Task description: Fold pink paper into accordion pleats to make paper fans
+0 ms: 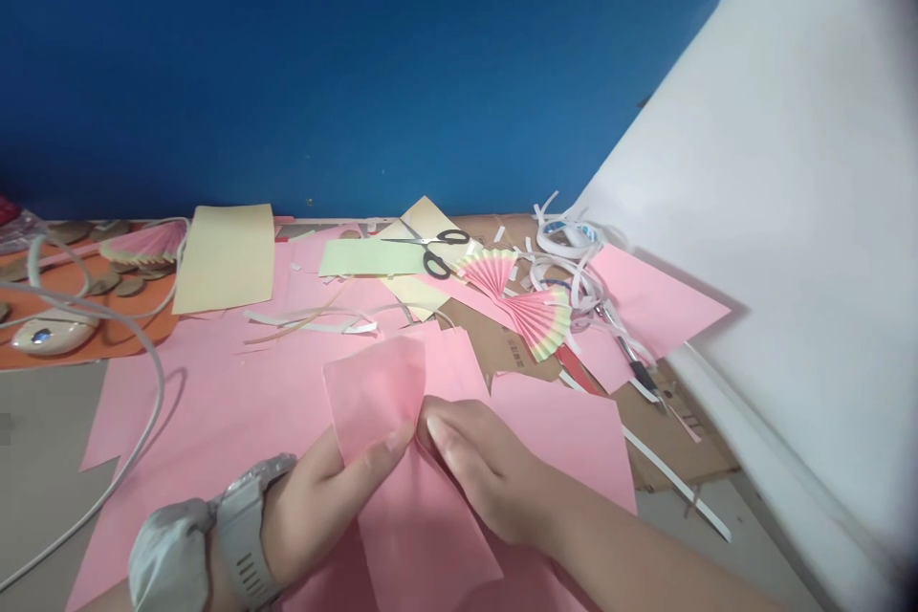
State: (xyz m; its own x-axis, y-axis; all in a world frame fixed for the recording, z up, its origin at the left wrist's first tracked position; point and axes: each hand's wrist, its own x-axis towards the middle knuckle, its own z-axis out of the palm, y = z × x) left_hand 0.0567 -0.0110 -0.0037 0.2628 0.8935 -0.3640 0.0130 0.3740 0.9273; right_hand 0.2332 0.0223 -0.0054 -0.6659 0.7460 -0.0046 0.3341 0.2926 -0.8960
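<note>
A long piece of pink paper (pixel 377 392) is pinched in at its middle between my two hands. Its upper end stands up and its lower end hangs toward me. My left hand (pixel 322 488) has its thumb pressed on the paper near the pinch, with the fingers hidden behind. At the same spot my right hand (pixel 494 469) is curled closed on the right edge of the paper. Beneath both hands lie larger pink sheets (pixel 236 402). Beyond them rests a pleated pink paper fan (pixel 516 301) with green edges, spread into a bow shape.
Black-handled scissors (pixel 434 249) lie open on a green paper strip (pixel 369 257). A yellow sheet (pixel 228 258) lies at the left, near a computer mouse (pixel 55 335) and a white cable (pixel 159 382). Curled white strips (pixel 556 273) and a pen (pixel 631 354) are at the right.
</note>
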